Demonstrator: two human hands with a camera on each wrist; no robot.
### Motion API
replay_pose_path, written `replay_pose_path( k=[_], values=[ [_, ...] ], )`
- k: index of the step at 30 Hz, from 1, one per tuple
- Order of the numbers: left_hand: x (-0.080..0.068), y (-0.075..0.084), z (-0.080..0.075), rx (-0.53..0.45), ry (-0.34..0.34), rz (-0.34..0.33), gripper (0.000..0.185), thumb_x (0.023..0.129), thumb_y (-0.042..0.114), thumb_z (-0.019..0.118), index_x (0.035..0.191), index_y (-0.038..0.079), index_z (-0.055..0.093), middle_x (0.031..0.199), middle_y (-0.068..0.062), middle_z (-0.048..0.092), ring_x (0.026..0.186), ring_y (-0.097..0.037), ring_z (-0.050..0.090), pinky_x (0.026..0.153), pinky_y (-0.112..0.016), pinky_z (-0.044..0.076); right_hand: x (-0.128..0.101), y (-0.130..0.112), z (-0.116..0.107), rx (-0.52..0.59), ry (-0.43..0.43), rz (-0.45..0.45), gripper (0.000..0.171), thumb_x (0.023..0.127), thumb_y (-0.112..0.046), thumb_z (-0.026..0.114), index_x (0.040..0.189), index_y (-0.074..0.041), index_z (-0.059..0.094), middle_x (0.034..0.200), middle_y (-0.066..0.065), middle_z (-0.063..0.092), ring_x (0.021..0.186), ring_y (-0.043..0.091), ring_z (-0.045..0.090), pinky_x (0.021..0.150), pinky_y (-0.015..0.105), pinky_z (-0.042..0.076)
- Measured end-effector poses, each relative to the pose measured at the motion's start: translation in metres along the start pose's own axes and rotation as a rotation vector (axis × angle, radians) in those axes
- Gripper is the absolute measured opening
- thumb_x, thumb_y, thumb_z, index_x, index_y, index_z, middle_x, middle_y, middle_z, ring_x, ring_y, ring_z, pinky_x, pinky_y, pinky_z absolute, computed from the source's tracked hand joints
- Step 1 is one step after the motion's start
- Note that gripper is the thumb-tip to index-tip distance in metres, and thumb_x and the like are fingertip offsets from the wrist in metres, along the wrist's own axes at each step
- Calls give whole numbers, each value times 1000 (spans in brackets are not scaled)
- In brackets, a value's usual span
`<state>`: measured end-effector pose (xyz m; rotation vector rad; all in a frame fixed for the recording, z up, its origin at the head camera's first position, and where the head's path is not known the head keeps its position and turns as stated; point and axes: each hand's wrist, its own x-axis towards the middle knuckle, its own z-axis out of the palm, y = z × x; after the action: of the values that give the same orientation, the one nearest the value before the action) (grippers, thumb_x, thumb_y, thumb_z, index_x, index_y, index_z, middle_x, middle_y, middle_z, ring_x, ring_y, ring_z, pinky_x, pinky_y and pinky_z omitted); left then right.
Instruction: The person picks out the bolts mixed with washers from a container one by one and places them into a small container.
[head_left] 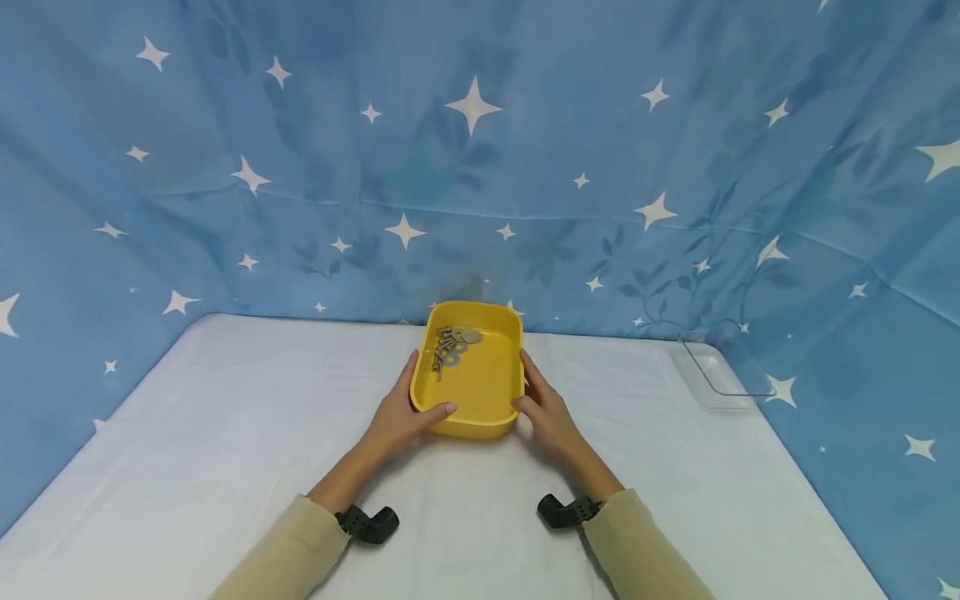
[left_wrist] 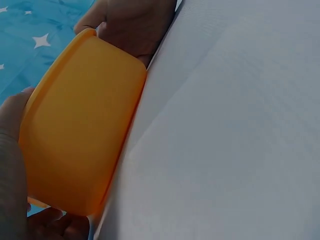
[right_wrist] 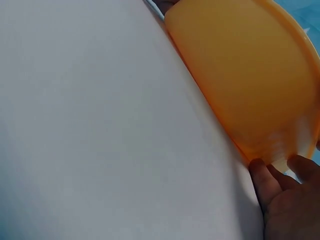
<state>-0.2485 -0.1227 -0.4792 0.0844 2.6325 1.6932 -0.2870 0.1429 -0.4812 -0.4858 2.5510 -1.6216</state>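
Observation:
A yellow plastic tray (head_left: 486,387) with raised walls and rounded corners is held between both hands at the middle of the table. Small metal screws (head_left: 442,342) and several flat washers (head_left: 468,336) lie bunched in its left part. My left hand (head_left: 395,423) grips the near left corner, thumb over the rim and fingers along the outer side. On the opposite side, my right hand (head_left: 551,418) holds the wall, its thumb at the rim. Its fingertips (right_wrist: 257,167) are at the tray's lower edge in the right wrist view.
At the table's far right edge stands a clear, open plastic box (head_left: 720,379). A white cloth (head_left: 225,433) covers the table, and a blue curtain (head_left: 525,150) with white stars hangs behind and along the sides. Each wrist wears a black strap-on device (head_left: 367,525).

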Motion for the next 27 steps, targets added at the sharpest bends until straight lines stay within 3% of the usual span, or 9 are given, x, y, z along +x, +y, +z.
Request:
replay_pose_path(
  k=[7, 13, 17, 21, 24, 27],
  values=[
    [8, 10, 22, -11, -6, 11, 113, 81, 50, 80, 164, 32, 5, 165, -3, 35, 144, -27, 45, 120, -52, 38, -4, 11, -22, 8, -4, 13, 80, 95, -14, 51, 164, -32, 13, 171, -6, 15, 155, 28, 28, 121, 51, 34],
    [8, 24, 49, -44, -1, 15, 113, 80, 50, 81, 164, 34, 7, 149, -5, 54, 127, -25, 56, 113, -51, 44, -5, 21, -48, 3, -7, -34, 80, 92, -9, 47, 164, -23, 15, 171, 5, 18, 155, 36, 27, 119, 58, 35],
    [8, 30, 64, -113, -2, 36, 114, 79, 48, 82, 164, 33, 7, 151, -5, 52, 132, -24, 53, 116, -52, 41, -7, 28, -63, 27, -14, -42, 79, 92, -9, 45, 164, -22, 16, 171, 8, 19, 154, 37, 27, 119, 57, 36],
    [9, 32, 74, -184, -36, 72, 115, 81, 45, 81, 164, 32, 4, 158, -4, 44, 138, -22, 49, 120, -51, 36, -9, 33, -74, 87, -19, -44, 77, 94, -6, 43, 164, -22, 16, 170, 12, 21, 151, 38, 33, 111, 34, 48],
    [11, 33, 74, -207, -57, 83, 109, 85, 42, 78, 165, 29, 5, 163, -6, 37, 144, -23, 45, 122, -48, 35, -9, 36, -77, 135, -34, -37, 77, 94, -6, 43, 164, -24, 16, 170, 11, 20, 150, 38, 34, 100, 15, 48],
    [18, 35, 65, -235, -62, 80, 91, 95, 37, 69, 164, 20, 13, 165, -13, 34, 149, -28, 40, 123, -47, 35, -7, 36, -78, 162, -51, -29, 78, 94, -6, 42, 164, -27, 16, 171, 8, 18, 152, 36, 32, 101, 13, 47]
  ],
)
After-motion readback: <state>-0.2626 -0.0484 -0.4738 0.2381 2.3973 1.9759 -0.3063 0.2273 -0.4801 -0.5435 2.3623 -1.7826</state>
